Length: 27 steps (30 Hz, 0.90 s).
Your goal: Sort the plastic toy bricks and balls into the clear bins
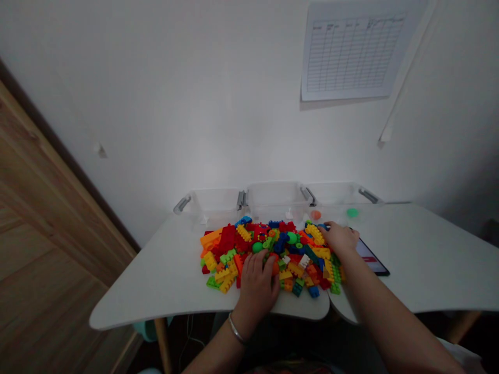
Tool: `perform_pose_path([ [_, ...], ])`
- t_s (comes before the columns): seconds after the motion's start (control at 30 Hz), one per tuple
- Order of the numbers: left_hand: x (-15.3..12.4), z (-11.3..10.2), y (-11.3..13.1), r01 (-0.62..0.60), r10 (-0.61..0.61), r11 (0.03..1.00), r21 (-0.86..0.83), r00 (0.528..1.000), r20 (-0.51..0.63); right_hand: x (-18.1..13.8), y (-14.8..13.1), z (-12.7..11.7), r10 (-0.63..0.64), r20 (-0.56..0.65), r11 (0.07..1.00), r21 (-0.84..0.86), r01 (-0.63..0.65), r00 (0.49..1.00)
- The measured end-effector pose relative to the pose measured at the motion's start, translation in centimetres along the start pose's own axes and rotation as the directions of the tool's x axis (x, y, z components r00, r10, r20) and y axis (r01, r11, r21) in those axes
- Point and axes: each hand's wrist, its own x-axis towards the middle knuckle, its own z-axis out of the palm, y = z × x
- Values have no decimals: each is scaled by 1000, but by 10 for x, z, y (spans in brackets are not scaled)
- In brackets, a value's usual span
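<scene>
A heap of coloured plastic building bricks [249, 244] in red, yellow, orange, green and blue lies in the middle of the white table [163, 280]. My left hand [257, 283] rests on the near edge of the heap, its fingers curled down over some bricks; a thin bracelet is on that wrist. My right hand [340, 238] lies on the right side of the heap with fingers bent among yellow and blue bricks. What the fingers of either hand hold is hidden.
Three clear plastic bins [275, 200] with grey handles stand in a row against the wall behind the heap. A tablet [372, 258] lies flat to the right of my right hand. A printed sheet [351, 52] hangs on the wall. Wooden panelling [42, 234] fills the left.
</scene>
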Motion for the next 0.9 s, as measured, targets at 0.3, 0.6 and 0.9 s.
perform_pose_path([
  [0.3,0,2,0,-6,6,1000,23,1000,-8,12,17,-25,8,-42,883,470,13,999],
  [0.6,1,3,-1,-27,27,999,23,999,-20,34,7,-61,32,-499,728,605,322,866],
  [0.9,0,1,0,-19,19,1000,15,1000,-18,61,-9,-52,-24,-202,925,367,99,979],
])
